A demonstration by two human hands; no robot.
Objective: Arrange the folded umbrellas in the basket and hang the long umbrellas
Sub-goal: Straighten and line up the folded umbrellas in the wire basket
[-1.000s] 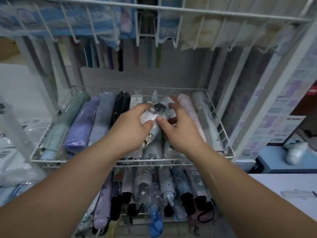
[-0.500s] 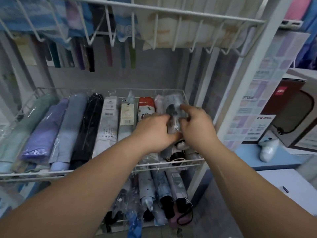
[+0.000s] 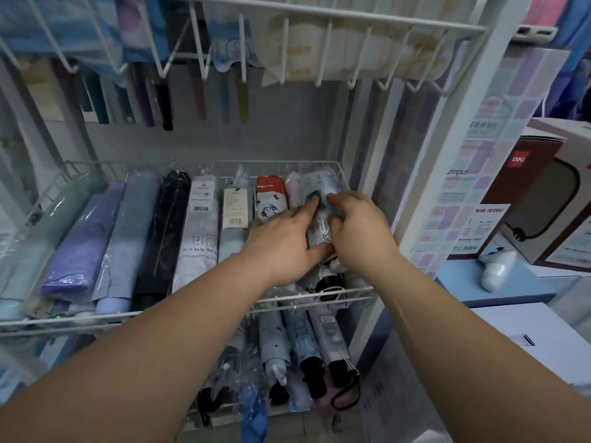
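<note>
Wire basket [image 3: 96, 316]: row of folded umbrellas [image 3: 198, 231] in sleeves. Blue-patterned folded umbrella [image 3: 323, 183], far right end of the row: probably light, stiff-cored, slippery sleeve; take round mid-barrel. Right hand [image 3: 358, 231] curled round it, left hand [image 3: 281, 244] pressing straight fingers to its side.

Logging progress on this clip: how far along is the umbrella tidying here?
Done: folded umbrellas lie side by side in the basket, from the green umbrella to the red-and-white umbrella, and long umbrellas seem to hang under the top rack. In hand: the right hand grips a wrapped umbrella at the basket's right end while the left hand presses on it. Left: settling that one into the row.
</note>
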